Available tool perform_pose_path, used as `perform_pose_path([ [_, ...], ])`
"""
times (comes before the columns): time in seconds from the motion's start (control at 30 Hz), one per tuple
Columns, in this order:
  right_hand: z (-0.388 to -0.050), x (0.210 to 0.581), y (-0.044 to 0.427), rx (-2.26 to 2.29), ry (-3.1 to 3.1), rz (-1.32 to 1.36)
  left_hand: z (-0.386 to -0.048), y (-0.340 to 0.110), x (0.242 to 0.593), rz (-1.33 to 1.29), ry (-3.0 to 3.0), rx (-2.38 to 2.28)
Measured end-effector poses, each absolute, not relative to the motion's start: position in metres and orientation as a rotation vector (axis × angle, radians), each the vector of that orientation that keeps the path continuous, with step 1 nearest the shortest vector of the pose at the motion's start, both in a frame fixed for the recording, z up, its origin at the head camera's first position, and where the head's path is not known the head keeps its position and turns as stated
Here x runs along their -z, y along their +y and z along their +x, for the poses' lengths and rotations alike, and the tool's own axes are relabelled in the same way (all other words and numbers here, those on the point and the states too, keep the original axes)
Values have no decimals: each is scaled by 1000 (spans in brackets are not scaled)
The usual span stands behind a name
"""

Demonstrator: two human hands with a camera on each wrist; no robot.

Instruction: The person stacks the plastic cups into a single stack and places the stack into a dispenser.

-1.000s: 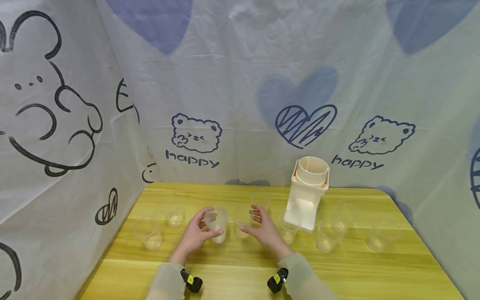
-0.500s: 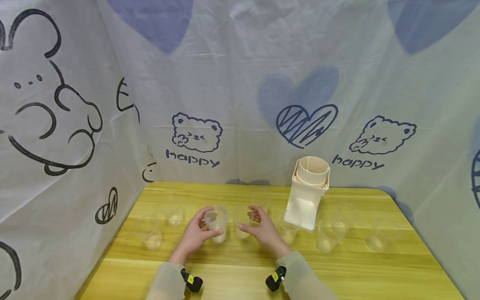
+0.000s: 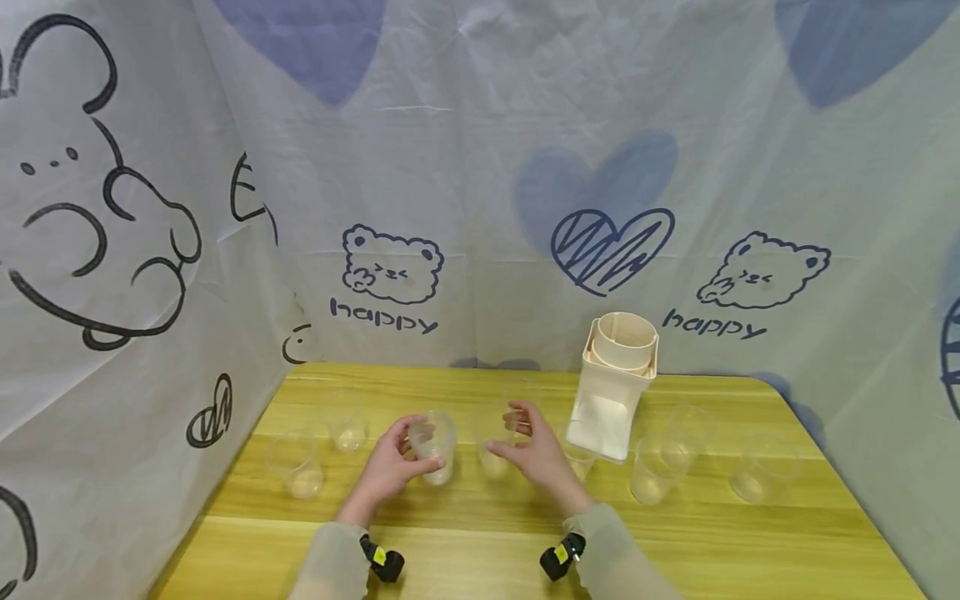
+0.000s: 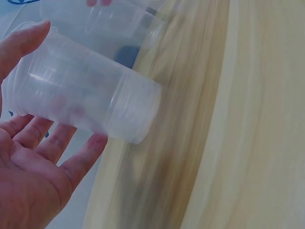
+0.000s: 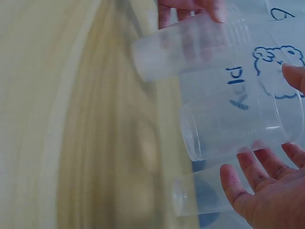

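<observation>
My left hand (image 3: 390, 462) grips a stack of nested clear plastic cups (image 3: 433, 446), thumb on the near side and fingers behind. The left wrist view shows the stack (image 4: 90, 81) with several ridged rims, between thumb and fingertips. My right hand (image 3: 538, 454) holds a single clear plastic cup (image 3: 491, 437) by its side, just right of the stack. That cup (image 5: 233, 119) appears upright and raised off the table in the right wrist view. Behind it stands another clear cup (image 3: 520, 390), partly hidden by the right hand.
A cream plastic dispenser-like holder (image 3: 606, 408) with a round top stands at the back right. More clear cups stand on the wooden table (image 3: 480, 550): a left cup (image 3: 300, 467), a far-left cup (image 3: 347, 425), and several on the right, including a cup (image 3: 652, 475).
My right hand has lifted its cup and moved it slightly right, away from the stack. The left hand and its stack have stayed almost still.
</observation>
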State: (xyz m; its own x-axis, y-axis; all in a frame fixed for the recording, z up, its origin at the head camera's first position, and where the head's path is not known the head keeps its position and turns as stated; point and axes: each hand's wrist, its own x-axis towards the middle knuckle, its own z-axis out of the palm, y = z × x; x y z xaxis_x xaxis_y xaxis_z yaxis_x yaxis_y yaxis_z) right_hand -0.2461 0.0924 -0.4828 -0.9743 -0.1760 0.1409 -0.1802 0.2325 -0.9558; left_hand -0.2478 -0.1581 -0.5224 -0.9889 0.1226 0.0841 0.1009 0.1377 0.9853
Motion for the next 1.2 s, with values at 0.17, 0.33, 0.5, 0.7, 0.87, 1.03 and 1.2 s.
perform_pose_path([
  [0.17, -242, 465, 98, -1909, -2420, 331, -253, -156, 527, 288, 2293, -2033],
  [0.33, -254, 473, 104, -1878, -2398, 311, -254, -151, 528, 380, 2243, -2030],
  [0.5, -253, 462, 108, -1883, -2369, 333, -253, -146, 525, 424, 2209, -2008],
  [0.7, -249, 443, 112, -1942, -2320, 362, -249, -141, 523, 473, 2178, -1980],
  [0.87, -245, 429, 113, -1972, -2278, 408, -249, -137, 525, 510, 2193, -1962],
  [1.03, -245, 421, 112, -1989, -2262, 459, -250, -133, 527, 509, 2186, -1965],
  [1.2, -245, 416, 108, -2003, -2252, 552, -249, -130, 528, 540, 2202, -1956],
])
